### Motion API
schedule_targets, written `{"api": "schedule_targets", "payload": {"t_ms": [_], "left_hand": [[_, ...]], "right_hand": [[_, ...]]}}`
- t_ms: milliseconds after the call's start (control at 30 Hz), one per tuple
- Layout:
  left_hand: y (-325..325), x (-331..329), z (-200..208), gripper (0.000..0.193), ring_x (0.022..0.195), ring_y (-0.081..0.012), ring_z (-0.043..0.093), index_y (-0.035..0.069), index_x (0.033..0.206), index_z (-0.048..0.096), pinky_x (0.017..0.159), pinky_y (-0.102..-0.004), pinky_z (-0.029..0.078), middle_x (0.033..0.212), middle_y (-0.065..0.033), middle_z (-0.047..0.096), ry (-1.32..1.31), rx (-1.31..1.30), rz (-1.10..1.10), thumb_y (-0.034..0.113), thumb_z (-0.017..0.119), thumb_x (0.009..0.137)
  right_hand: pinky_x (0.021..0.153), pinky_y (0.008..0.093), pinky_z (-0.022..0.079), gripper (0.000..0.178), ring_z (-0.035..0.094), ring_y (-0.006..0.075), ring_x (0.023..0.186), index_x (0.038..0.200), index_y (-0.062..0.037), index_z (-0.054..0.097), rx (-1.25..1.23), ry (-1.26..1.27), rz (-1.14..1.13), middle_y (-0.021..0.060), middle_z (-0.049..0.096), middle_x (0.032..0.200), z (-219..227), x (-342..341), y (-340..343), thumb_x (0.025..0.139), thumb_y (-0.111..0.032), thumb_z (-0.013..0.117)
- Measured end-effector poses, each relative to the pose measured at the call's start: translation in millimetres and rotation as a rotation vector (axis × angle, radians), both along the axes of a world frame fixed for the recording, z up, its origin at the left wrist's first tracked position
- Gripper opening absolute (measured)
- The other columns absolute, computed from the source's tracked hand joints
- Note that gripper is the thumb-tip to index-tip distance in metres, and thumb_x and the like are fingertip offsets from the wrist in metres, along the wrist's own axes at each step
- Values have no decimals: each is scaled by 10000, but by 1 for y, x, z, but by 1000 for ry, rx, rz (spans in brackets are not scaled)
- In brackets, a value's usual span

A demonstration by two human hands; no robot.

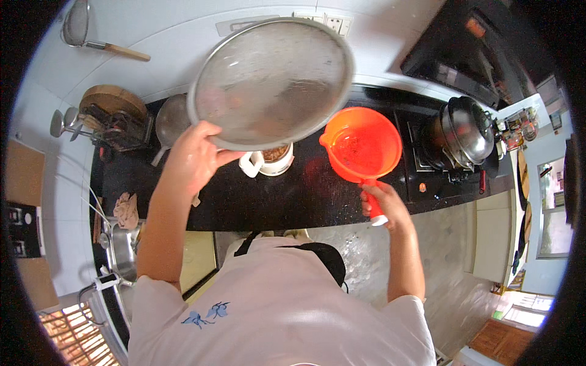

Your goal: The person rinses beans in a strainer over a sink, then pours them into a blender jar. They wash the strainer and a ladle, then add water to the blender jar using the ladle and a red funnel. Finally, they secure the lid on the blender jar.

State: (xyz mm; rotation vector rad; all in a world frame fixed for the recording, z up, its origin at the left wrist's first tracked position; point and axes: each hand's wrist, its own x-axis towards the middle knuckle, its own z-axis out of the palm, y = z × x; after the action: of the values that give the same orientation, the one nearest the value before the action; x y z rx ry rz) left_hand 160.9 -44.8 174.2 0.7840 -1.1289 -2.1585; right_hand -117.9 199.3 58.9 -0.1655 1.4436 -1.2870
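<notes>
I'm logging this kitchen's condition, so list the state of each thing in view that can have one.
Round metal tray: raised and tilted, rim gripped by the left hand; blurred
Orange dipper: open, dark specks inside, handle gripped by the right hand
White pot: open, brown contents inside
Stove pot: appears lidded
Cloth: crumpled
Strainer: up against the wall

The round metal disc is blurred and partly hides the white pot below.

Right hand holds dipper; left, possibly metal disc.
</notes>
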Motion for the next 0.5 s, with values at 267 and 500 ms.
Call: {"api": "schedule_targets", "payload": {"t_ms": [267,500], "left_hand": [[-38,101,-11,452,1206,-365,482,-96,1280,330,1030,-536,421,1305,-230,449,-2,48,263,62,430,868],[-44,158,-38,444,1211,-418,468,-135,1272,289,1039,-524,426,1310,-282,418,2,98,393,40,390,876]], "right_hand": [[472,263,382,324,475,121,526,1117,28,505,-117,205,70,49,492,723,135,14,-34,807,-42,568],[470,264,420,247,494,112,526,1063,-4,501,-68,434,200,11,475,699,165,49,-79,846,-76,592]]}}
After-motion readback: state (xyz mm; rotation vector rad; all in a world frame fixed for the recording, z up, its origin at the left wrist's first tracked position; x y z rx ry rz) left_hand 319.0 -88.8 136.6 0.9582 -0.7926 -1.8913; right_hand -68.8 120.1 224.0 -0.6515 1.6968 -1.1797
